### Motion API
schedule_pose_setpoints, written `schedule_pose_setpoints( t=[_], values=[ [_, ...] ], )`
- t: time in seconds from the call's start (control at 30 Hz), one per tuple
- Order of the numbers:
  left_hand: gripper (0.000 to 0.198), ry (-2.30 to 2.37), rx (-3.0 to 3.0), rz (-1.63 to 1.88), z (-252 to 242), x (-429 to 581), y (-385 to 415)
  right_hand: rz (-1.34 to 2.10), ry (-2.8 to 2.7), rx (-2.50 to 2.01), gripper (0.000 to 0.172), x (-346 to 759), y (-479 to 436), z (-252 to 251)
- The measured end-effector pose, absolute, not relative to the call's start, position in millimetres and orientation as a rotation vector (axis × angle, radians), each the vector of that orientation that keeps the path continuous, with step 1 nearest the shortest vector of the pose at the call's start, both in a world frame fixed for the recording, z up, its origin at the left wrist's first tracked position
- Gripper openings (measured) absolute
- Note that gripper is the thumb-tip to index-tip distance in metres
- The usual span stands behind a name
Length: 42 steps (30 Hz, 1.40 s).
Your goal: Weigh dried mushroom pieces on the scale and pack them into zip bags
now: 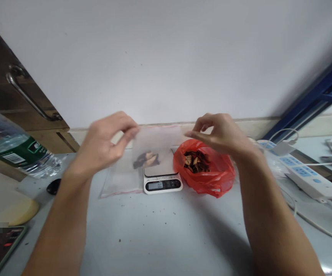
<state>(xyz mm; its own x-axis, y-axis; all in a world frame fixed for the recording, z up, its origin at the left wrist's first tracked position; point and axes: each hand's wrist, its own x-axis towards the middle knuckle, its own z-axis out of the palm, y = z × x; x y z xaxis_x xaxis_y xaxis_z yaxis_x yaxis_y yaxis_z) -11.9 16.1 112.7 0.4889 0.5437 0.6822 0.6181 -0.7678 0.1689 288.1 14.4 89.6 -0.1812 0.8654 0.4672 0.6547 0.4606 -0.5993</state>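
Note:
My left hand point(108, 136) pinches the upper left corner of a clear plastic zip bag point(157, 138), held upright above a small white kitchen scale point(163, 184). Low in the bag lie some dark and pale dried slices point(147, 160). Just past the bag's upper right corner is my right hand point(219, 132), fingers curled and thumb stretched toward the bag, with a gap between them. The scale's display reads 0.0; the bag partly covers its platform. Beside it, an open red plastic bag point(212, 184) contains more brown dried slices point(196, 161).
Flat clear bags point(122, 180) lie left of the scale. At left are a water bottle point(18, 149), a black round object point(53, 186) and a phone point(6, 245). A white power strip point(306, 172) with cables sits at right. A wall point(166, 69) rises behind the grey table point(160, 237).

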Motion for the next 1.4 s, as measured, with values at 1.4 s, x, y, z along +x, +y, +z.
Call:
schedule_pose_setpoints(
  t=[1.4],
  values=[
    [0.028,-1.262,-3.182,-0.405,64.5,96.9,24.9,0.501,-2.303,-2.223,0.049,298.6,-3.5,64.2]
  ],
)
